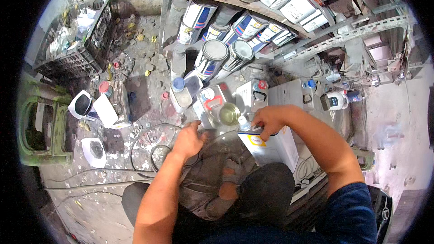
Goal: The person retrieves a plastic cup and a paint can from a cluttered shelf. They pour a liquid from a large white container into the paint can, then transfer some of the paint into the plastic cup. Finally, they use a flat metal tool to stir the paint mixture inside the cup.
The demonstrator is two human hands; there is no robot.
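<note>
My right hand (pixel 270 120) is closed round the top handle of a white rectangular metal can (pixel 271 148) with a yellow label. A white cap or spout (pixel 244 124) stands up from the can's top, by my fingers. Left of that can is a round container (pixel 229 114) with pale yellowish liquid in it. My left hand (pixel 189 140) is over the floor with nothing in it, its fingers stretched forward and partly apart. Just beyond it are a metal can with a red handle (pixel 212 104) and a can with a blue cap (pixel 179 85).
Another white can with a red cap (pixel 260 84) stands farther back. Shelves of paint cans (pixel 246 25) rise behind. To the left are a black crate (pixel 74 58), a green plastic stool (pixel 43 122) and cut white containers (pixel 94 152). A hose (pixel 135 149) lies coiled on the stained floor.
</note>
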